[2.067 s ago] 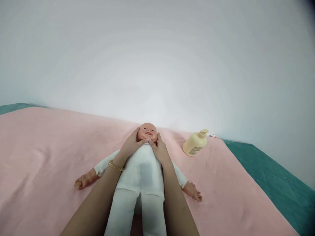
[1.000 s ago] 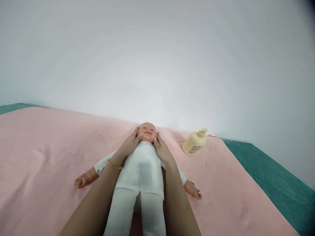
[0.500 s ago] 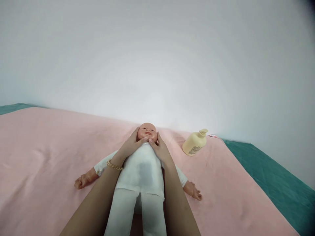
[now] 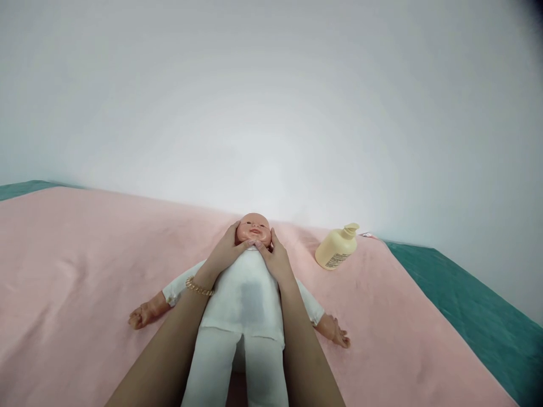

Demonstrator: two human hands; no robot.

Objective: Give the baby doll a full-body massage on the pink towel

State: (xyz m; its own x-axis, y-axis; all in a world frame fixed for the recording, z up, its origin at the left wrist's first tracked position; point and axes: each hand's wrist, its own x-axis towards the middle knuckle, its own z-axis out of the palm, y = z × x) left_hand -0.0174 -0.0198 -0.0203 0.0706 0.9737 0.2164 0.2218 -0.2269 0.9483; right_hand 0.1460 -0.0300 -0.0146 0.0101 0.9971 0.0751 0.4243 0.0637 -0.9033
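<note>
A baby doll (image 4: 241,299) with a white cloth body lies on its back, its head toward the wall and its arms spread. My left hand (image 4: 228,247) cups one side of the doll's head, thumb laid under the chin. On the opposite side, my right hand (image 4: 278,255) holds the head in the same way. The two thumb tips nearly meet at the neck. My fingertips behind the head are partly hidden. A grey patch shows through the doll's front.
A pale yellow pump bottle (image 4: 337,249) stands right of the doll's head. Under everything is a pink cloth (image 4: 394,316), slightly creased, with a green surface (image 4: 479,299) showing past its edge. A white wall (image 4: 271,113) rises behind.
My thumbs have slid inward along the doll's chin and neck, closer to each other. Both hands still hold the head, and the doll and bottle stay in place.
</note>
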